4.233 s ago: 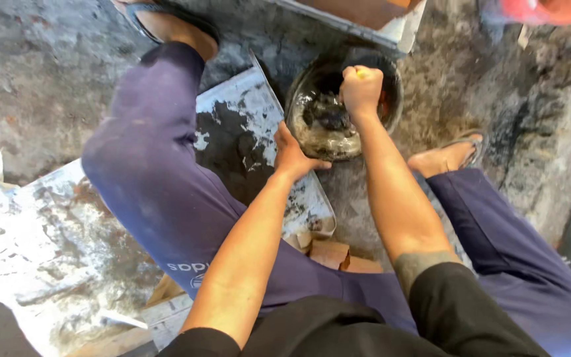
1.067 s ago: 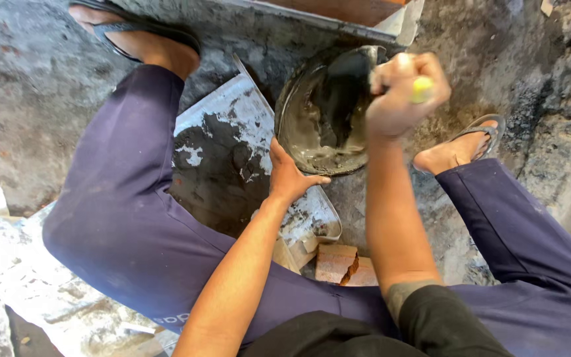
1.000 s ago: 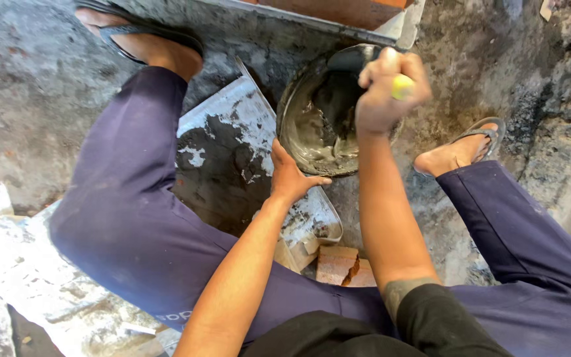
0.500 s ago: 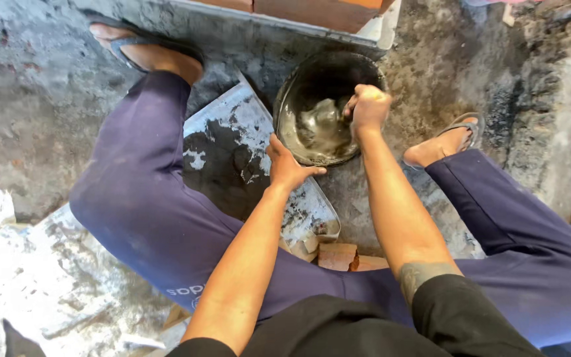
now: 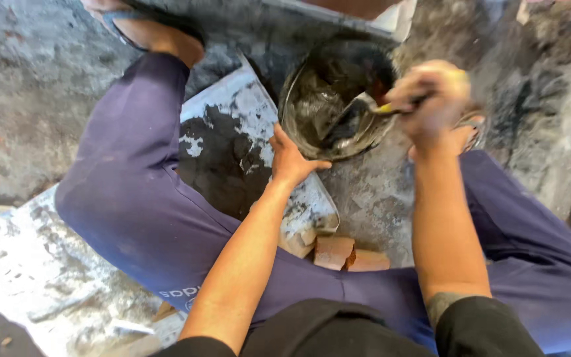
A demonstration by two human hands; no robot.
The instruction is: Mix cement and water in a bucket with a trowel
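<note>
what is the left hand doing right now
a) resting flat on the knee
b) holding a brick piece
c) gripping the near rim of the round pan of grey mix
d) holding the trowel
c) the left hand grips the near rim of the pan, while the right hand holds the trowel.

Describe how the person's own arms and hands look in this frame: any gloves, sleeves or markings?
Both hands, left hand and right hand, are bare, without gloves. Forearms are uncovered; black short sleeves end near the elbows. The right hand looks motion-blurred.
</note>
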